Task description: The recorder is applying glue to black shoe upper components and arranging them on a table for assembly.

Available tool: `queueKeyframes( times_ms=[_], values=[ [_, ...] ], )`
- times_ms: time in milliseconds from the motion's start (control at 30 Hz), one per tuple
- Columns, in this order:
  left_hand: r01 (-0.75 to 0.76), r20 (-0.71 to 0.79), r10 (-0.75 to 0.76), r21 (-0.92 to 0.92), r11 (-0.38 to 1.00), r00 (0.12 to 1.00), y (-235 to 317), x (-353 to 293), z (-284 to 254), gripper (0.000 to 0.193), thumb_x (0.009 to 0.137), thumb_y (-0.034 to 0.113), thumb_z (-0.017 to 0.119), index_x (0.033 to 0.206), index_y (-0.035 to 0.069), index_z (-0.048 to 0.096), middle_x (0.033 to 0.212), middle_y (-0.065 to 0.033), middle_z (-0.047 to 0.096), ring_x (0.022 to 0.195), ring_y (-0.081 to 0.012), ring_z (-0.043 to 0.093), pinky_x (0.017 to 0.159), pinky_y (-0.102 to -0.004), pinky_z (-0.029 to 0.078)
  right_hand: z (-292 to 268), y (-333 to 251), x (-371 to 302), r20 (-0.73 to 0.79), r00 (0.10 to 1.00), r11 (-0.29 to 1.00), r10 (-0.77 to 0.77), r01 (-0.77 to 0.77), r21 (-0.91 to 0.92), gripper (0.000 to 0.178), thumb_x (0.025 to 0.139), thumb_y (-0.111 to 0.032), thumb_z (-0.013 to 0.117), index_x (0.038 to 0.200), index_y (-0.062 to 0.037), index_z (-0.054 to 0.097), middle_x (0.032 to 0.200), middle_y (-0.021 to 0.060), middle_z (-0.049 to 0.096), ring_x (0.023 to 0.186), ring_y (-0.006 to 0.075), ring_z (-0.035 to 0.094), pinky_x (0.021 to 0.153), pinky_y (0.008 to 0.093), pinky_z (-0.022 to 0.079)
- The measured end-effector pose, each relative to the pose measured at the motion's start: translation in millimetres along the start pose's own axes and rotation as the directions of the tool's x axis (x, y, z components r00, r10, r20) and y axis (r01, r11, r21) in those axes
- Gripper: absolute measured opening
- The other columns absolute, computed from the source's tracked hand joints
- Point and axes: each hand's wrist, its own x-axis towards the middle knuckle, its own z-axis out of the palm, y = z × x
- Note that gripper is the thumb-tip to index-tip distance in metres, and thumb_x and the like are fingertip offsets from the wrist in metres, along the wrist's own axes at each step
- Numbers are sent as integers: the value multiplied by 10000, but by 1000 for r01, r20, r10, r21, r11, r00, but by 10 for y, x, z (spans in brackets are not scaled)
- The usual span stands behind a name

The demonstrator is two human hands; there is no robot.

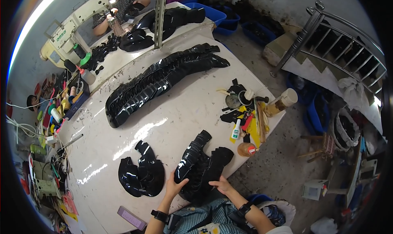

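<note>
At the near edge of the white table, both my hands grip a curved bundle of glossy black shoe uppers (195, 168). My left hand (175, 187) closes round its left side, the thumb lying on top. My right hand (222, 185) pinches the right side, with some fingers hidden underneath. The bundle bends into two arms pointing away from me, with overlapping pieces along it. Just left of it rests another curled bundle of black uppers (150, 174). Farther back, two long rows of nested black uppers (159, 80) lie side by side across the table.
Right of the rows are a glue bottle (236, 129), a red-capped jar (247, 149), a white cup (289, 97) and scraps. A purple rectangular object (132, 218) lies near left. Spools (54, 113) fill the left edge. A co-worker (123, 6) sits behind a sewing machine (67, 29).
</note>
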Motion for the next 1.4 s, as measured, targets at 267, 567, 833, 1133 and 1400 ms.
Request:
queueKeyframes(
  times_ms=[267, 567, 833, 1133, 1400],
  values=[
    [11, 36, -12, 10, 1000, 999, -13, 18, -2, 723, 606, 347, 723, 1151, 2, 396, 982, -220, 555, 919, -299, 555, 792, -344, 430, 2, 43, 71, -1, 1000, 997, -12, 12, 73, 575, 676, 73, 582, 1186, -43, 346, 1095, 66, 454, 1020, 182, 455, 865, 313, 401],
    [-18, 106, 29, -98, 995, 994, -84, 62, -46, 791, 584, 301, 751, 1197, 8, 345, 1050, -196, 523, 981, -272, 516, 840, -337, 399, -33, 38, 127, -23, 997, 997, -70, 69, -45, 634, 657, 82, 569, 1212, -47, 291, 1092, 53, 431, 1001, 166, 446, 860, 300, 395],
    [105, 174, -72, -184, 977, 982, 20, 129, -181, 884, 558, 302, 767, 1245, 11, 293, 1116, -190, 479, 1046, -253, 467, 879, -329, 364, 74, -130, 229, 67, 989, 976, -135, 145, -163, 719, 632, 83, 573, 1252, -33, 228, 1172, 57, 371, 1080, 162, 380, 918, 297, 337],
    [423, 627, -104, -384, 821, 772, -353, 432, -199, 694, 695, 309, 671, 1214, -13, 342, 1099, -62, 454, 1012, -152, 406, 906, -274, 287, 54, -205, 180, 18, 992, 986, -121, 122, -114, 723, 630, 82, 569, 1255, -34, 225, 1156, 58, 393, 1054, 164, 408, 918, 297, 338],
    [432, 628, -41, -484, 761, 777, -127, 824, -277, 701, 669, 278, 699, 1219, 5, 359, 1098, -35, 470, 1022, -151, 411, 915, -280, 278, 172, -537, 358, 103, 987, 979, -123, 138, -153, 730, 643, 58, 578, 1265, -35, 208, 1183, 64, 376, 1069, 162, 392, 929, 297, 322]
  ],
)
